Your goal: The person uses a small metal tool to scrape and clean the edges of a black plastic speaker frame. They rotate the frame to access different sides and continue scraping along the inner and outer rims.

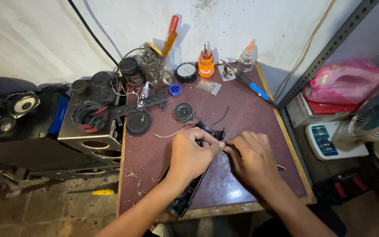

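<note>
A small table [242, 114] with a dark red top stands against a white wall [44, 39], with a dusty stone floor [44, 210] at the near left. On the far left sit black speaker boxes [88, 131] with round holes, and loose round speakers [138, 123] lie beside them. In the middle of the table, a long black plastic case [194, 188] runs from the near edge up to where the two hands meet. The left hand [191, 153] rests on top of this case with its fingers curled in, thumb and first finger pinched tight on something thin at the case's far end. I cannot tell what that thin thing is. The right hand [251, 160] is just beside it, fingertips touching the same spot, fingers bent and close together. At the far edge stand an orange screwdriver set [205, 63], a clear bottle [246, 57] and a blue soldering iron [253, 85]. On the right is a grey metal shelf [325, 50] with a pink bag [347, 81].
</note>
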